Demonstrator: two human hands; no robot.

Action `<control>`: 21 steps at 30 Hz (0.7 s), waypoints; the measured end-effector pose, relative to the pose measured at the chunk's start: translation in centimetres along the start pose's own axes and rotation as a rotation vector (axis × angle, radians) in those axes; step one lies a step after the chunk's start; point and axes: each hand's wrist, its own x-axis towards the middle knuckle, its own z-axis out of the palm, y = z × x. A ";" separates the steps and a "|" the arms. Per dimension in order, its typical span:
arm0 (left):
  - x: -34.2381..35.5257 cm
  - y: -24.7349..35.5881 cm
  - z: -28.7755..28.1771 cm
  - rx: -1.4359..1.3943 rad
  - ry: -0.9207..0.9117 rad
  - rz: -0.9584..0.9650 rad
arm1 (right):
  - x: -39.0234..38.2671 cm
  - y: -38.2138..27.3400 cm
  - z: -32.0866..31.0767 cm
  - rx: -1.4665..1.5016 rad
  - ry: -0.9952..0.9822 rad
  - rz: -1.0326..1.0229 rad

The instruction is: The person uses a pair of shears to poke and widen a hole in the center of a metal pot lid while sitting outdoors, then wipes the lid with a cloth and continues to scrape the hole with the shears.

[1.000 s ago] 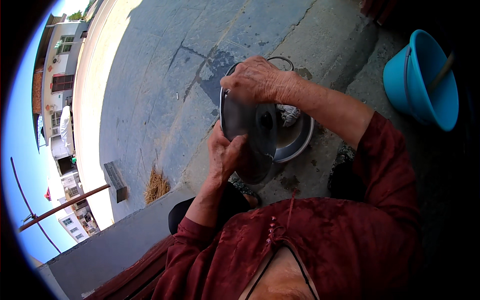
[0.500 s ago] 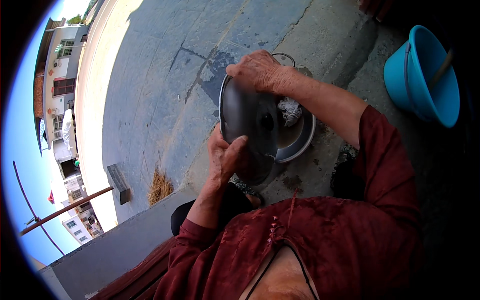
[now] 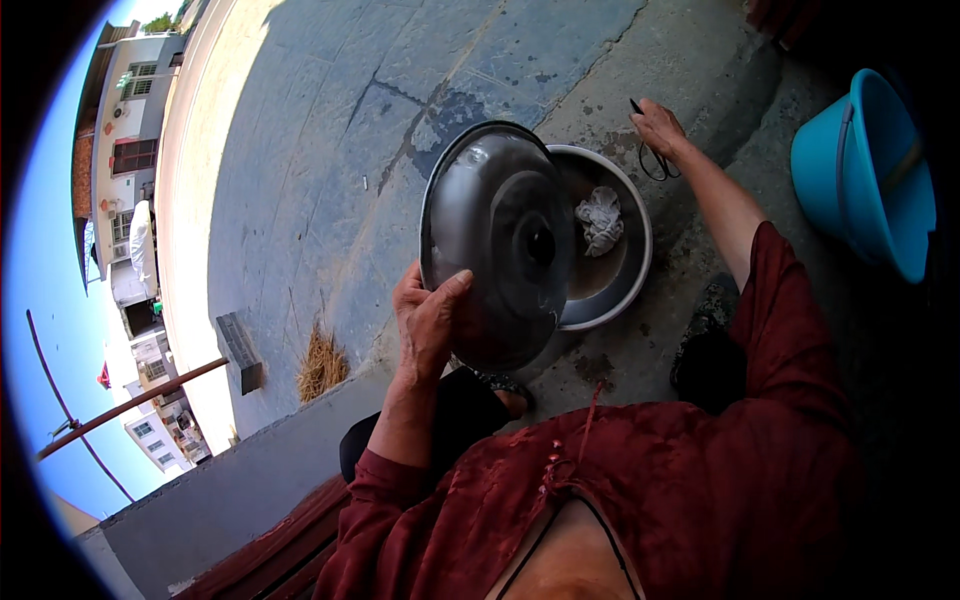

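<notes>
While the left hand (image 3: 425, 315) keeps hold of the metal lid (image 3: 490, 255), the right hand (image 3: 658, 130) no longer covers its rim.
Well apart, that hand pinches a dark looped object (image 3: 635, 105).

dark-red top (image 3: 660, 470) | wide sleeves (image 3: 790, 315) | black trousers (image 3: 712, 375) | black neck cord (image 3: 525, 555)

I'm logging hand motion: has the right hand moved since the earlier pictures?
Yes: the right hand has left the metal lid and moved rightward, judged against the metal basin.

Grey lid (image 3: 485, 215), turquoise bucket (image 3: 824, 185)
</notes>
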 end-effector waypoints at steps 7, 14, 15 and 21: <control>-0.3 0.2 -1.0 -0.060 0.087 -0.039 | 0.8 2.1 1.1 0.031 -0.164 -0.010; -0.8 0.3 -2.3 -0.028 0.108 -0.013 | -6.0 -5.4 1.1 0.034 0.254 -0.610; -1.2 0.5 -2.6 -0.026 0.125 -0.013 | -8.3 -7.5 0.8 0.136 0.121 -0.695; -1.1 0.5 -1.7 0.049 0.127 -0.055 | -16.4 -5.9 9.7 -0.424 -0.311 -0.497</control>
